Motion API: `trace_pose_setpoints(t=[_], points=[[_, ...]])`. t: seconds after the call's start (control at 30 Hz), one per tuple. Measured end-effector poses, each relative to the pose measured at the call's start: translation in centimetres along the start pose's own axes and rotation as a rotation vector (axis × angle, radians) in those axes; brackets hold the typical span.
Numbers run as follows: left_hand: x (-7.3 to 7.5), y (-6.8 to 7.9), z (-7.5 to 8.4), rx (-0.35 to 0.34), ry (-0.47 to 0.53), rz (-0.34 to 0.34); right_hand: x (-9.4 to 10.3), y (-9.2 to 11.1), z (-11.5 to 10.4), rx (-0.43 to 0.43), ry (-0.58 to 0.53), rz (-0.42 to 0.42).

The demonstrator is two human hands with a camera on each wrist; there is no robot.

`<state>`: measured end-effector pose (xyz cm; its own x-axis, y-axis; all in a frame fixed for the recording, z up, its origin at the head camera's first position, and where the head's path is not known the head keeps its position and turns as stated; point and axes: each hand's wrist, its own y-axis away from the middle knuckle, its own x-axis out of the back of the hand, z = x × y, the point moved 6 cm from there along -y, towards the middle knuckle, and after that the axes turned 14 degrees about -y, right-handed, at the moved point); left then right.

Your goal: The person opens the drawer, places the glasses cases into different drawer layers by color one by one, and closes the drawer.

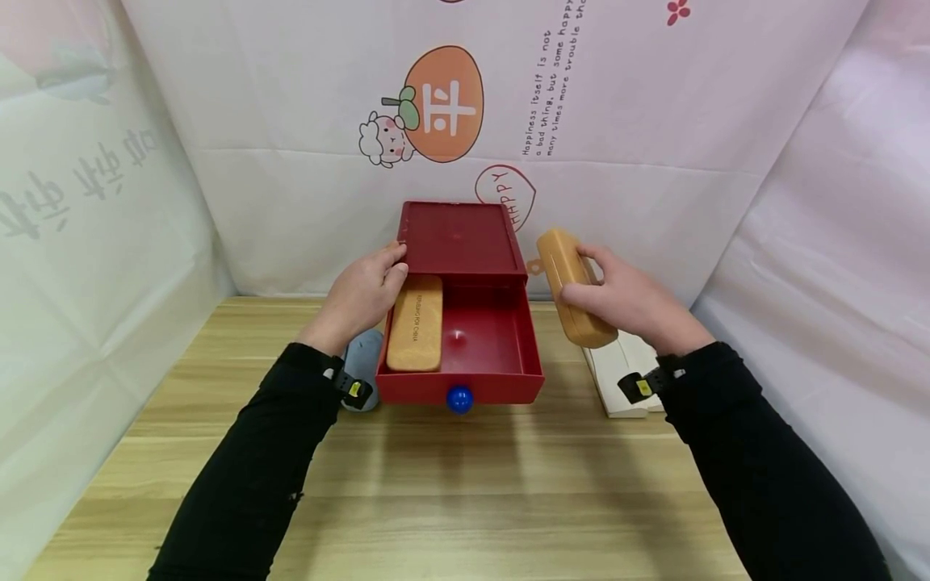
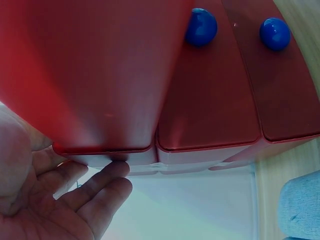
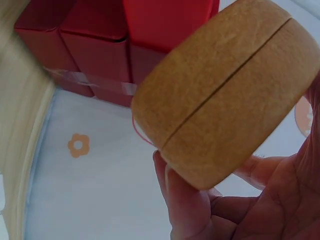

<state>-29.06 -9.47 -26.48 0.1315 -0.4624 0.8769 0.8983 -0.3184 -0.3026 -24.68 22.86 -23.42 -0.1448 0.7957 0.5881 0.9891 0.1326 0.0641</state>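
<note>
A red drawer cabinet (image 1: pixel 465 238) stands against the back cloth, its top drawer (image 1: pixel 494 347) pulled out by a blue knob (image 1: pixel 459 399). Inside that drawer, along its left wall, lies a tan glasses case (image 1: pixel 416 327) with small print on its lid. My left hand (image 1: pixel 366 290) rests against the cabinet's upper left side; the left wrist view shows its fingers (image 2: pixel 107 185) extended at the side wall. To the right of the drawer, my right hand (image 1: pixel 625 294) grips a second tan glasses case (image 1: pixel 570 286), tilted and raised, its seam visible in the right wrist view.
A blue-grey rounded object (image 1: pixel 365 367) sits left of the cabinet, partly behind the left wrist. White books or pads (image 1: pixel 617 371) lie on the wooden table (image 1: pixel 465 500) beneath the right hand. Two lower drawers with blue knobs (image 2: pixel 275 34) are closed. Printed cloth walls (image 1: pixel 305 81) surround the table.
</note>
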Motion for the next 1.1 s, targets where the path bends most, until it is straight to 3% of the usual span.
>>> trace_pose_setpoints(t=[0.63, 1.1], points=[[0.0, 0.0, 0.1, -0.002, 0.004, 0.004, -0.7, 0.9, -2.7, 0.021, -0.026, -0.032], [0.0, 0.0, 0.0, 0.001, 0.000, 0.002, -2.2, 1.3, -3.8, 0.015, -0.102, -0.119]])
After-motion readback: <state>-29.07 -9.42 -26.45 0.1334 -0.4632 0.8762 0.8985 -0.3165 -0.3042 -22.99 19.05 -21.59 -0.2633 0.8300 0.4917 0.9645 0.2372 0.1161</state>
